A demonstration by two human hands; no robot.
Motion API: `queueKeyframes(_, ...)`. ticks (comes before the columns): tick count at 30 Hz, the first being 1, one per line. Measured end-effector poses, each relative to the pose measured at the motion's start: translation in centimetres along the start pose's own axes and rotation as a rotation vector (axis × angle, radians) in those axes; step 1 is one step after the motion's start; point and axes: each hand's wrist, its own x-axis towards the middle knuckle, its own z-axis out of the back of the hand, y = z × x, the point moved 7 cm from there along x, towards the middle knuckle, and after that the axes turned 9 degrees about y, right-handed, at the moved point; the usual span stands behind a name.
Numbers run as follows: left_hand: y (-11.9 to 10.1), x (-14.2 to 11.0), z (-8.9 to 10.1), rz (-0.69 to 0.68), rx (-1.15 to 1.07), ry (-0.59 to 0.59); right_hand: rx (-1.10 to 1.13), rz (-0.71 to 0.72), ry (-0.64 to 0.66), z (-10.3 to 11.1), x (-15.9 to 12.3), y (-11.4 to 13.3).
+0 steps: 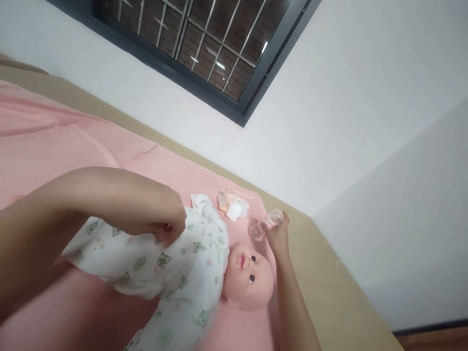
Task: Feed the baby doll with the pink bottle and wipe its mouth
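A baby doll [252, 280] lies on its back, its head towards the right, dressed in a white garment [186, 273] printed with green and pink figures. My left hand [170, 219] is over the chest of the garment with its fingers curled in. What those fingers hold, if anything, is hidden from view. Just beyond the doll's head, my right hand [278, 236] grips a clear baby bottle [259, 231], which is tilted on its side. Fingers and thumb are wrapped about the bottle's right end.
Small white and peach-coloured pieces [234, 207] lie beside the doll's shoulder. A pink sheet [84, 141] covers most of the tan table [329, 282]. Behind it stands a white wall [347, 97] with a dark-framed, barred window [244, 105].
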Motion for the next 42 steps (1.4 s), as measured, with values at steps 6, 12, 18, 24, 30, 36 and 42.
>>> queueKeyframes(6, 0.1, 0.1, -2.0, -0.101, -0.154, 0.267, 0.013, -0.028, 0.019, 0.1, -0.2, 0.5)
queueKeyframes(12, 0.5, 0.1, -2.1, -0.084, -0.138, 0.296, -0.026, -0.015, 0.015, 0.2, -0.3, 0.8)
queueKeyframes(18, 0.4, 0.1, -2.2, -0.089, -0.102, 0.31, -0.01, -0.036, 0.024, 0.1, -0.3, 0.7)
queueKeyframes(24, 0.8, -0.3, -2.1, -0.097, -0.137, 0.285, -0.009, -0.037, 0.017, 0.2, -0.3, 0.8)
queueKeyframes(30, 1.1, -0.2, -2.1, -0.104, -0.153, 0.283, 0.007, -0.053, 0.026, 0.1, -0.4, 0.8)
queueKeyframes(36, 0.5, -0.4, -1.8, -0.119, -0.126, 0.256, 0.01, -0.028, 0.034, 0.1, -0.5, 0.9)
queueKeyframes(42, 2.6, -1.3, -0.2, 0.036, -0.039, -0.182, 0.034, -0.019, 0.029, 0.1, -0.6, 0.9)
